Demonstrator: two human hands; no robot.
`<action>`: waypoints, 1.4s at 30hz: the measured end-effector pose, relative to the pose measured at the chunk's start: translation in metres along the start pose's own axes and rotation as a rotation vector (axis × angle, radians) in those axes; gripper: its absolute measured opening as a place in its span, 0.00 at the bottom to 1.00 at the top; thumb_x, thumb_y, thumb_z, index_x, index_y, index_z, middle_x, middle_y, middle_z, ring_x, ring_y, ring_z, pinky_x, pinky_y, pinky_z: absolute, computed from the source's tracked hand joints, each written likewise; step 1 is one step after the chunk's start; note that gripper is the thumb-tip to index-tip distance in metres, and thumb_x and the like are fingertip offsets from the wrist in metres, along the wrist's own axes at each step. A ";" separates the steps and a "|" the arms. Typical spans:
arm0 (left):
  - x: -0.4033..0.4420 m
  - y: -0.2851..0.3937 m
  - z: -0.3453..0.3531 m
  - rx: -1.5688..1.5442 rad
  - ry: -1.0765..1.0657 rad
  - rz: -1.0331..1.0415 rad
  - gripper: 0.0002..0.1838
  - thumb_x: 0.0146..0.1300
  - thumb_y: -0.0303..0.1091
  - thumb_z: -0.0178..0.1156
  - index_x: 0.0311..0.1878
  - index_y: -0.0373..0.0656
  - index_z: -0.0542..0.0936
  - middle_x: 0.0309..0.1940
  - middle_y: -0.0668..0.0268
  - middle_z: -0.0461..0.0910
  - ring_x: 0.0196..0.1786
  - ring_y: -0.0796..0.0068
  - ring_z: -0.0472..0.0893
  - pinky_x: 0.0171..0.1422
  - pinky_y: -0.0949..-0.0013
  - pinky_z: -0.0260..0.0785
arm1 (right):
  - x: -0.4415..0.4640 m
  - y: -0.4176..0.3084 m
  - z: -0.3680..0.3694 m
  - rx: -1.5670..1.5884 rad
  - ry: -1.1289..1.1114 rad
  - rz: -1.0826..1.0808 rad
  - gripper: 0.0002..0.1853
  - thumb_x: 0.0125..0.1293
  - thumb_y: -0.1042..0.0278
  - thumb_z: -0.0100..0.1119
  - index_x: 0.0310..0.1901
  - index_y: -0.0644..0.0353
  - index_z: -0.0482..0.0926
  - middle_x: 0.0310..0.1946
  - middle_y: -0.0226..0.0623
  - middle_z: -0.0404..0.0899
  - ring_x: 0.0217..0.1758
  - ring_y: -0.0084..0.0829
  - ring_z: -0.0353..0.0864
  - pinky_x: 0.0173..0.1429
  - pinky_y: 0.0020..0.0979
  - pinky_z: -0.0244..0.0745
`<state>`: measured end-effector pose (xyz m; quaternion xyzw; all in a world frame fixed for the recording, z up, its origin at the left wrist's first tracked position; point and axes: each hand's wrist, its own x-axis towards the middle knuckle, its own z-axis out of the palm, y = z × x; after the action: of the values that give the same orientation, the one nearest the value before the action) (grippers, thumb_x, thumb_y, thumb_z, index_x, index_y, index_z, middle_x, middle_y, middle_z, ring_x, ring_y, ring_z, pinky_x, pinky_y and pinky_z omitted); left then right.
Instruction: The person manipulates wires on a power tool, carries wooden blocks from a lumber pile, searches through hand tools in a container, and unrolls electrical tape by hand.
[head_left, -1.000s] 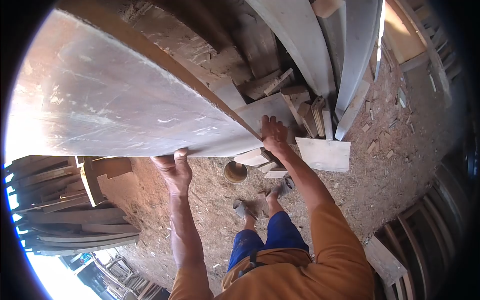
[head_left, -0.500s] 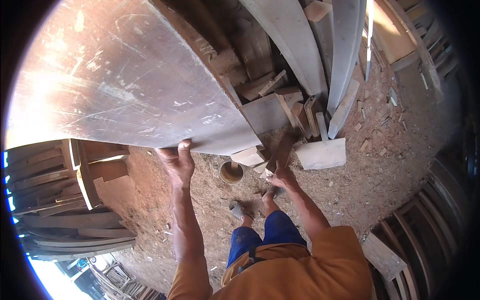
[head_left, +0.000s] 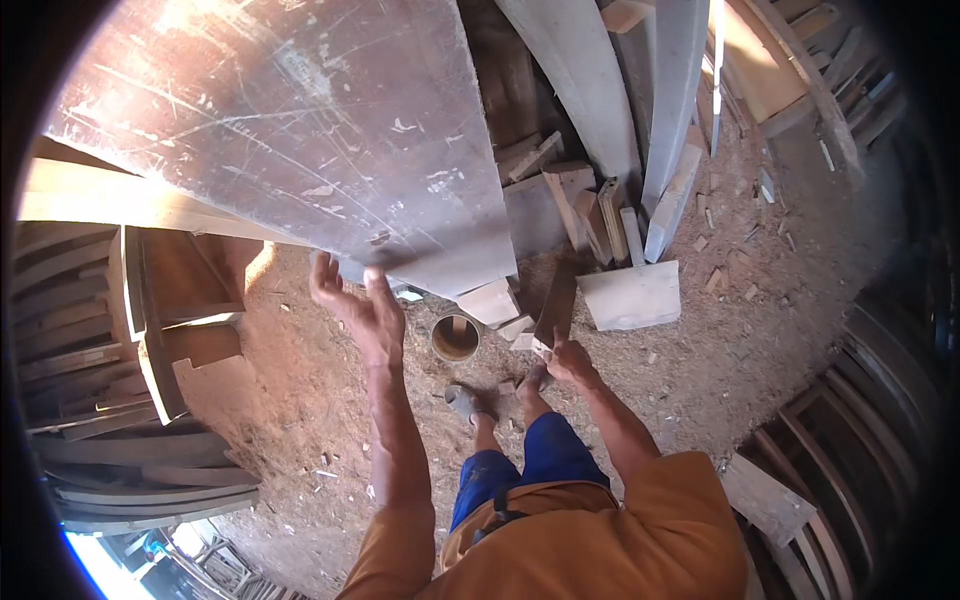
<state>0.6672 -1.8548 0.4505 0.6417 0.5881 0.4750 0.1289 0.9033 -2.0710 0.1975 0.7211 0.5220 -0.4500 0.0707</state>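
A large scratched brown board (head_left: 330, 130) fills the upper left, its near corner above the floor. My left hand (head_left: 365, 310) is at its near edge with fingers and thumb spread; the hand holds nothing, and whether a fingertip touches the board I cannot tell. My right hand (head_left: 573, 364) is closed around the pale handle of what looks like a handsaw (head_left: 556, 305). Its dark, flat blade points away from me, close to the wood offcuts. A round open can (head_left: 456, 338) stands on the floor between my hands, with a small wood piece inside.
Long curved timbers (head_left: 585, 90) lean beyond the saw, with a pale offcut (head_left: 632, 296) at their foot. Stacked curved pieces (head_left: 150, 450) line the left, and more wooden parts (head_left: 800, 480) lie at lower right. Sawdust and chips cover the floor (head_left: 690, 370).
My left hand has let go of the board's edge and opened. The board has turned and shifted in view, showing a pale beam beneath its left edge. My right hand keeps the saw.
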 end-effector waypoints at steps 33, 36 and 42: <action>-0.329 -0.066 0.017 -1.095 -0.813 -2.091 0.33 0.65 0.49 0.64 0.68 0.42 0.72 0.57 0.56 0.80 0.59 0.58 0.81 0.66 0.53 0.75 | -0.175 -0.045 0.020 0.314 -0.316 -0.146 0.44 0.72 0.45 0.54 0.73 0.74 0.50 0.38 0.65 0.83 0.42 0.60 0.86 0.47 0.51 0.81; -0.356 -0.079 -0.020 -1.012 -0.769 -2.072 0.32 0.65 0.48 0.65 0.68 0.43 0.72 0.57 0.57 0.81 0.59 0.59 0.81 0.66 0.53 0.75 | -0.128 -0.041 -0.055 0.243 -0.502 -0.262 0.36 0.69 0.42 0.57 0.62 0.70 0.70 0.43 0.59 0.84 0.47 0.55 0.86 0.51 0.48 0.80; -0.370 -0.054 -0.099 -0.924 -0.568 -2.046 0.35 0.68 0.52 0.58 0.72 0.40 0.68 0.61 0.55 0.79 0.62 0.53 0.79 0.71 0.49 0.69 | 0.015 -0.037 -0.175 -0.057 0.618 -0.269 0.25 0.68 0.57 0.61 0.60 0.64 0.73 0.52 0.55 0.78 0.50 0.57 0.80 0.55 0.52 0.77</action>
<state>0.6109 -2.2034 0.2927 -0.1589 0.5527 0.1570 0.8029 0.9740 -1.9439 0.3022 0.7457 0.6217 -0.2006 -0.1309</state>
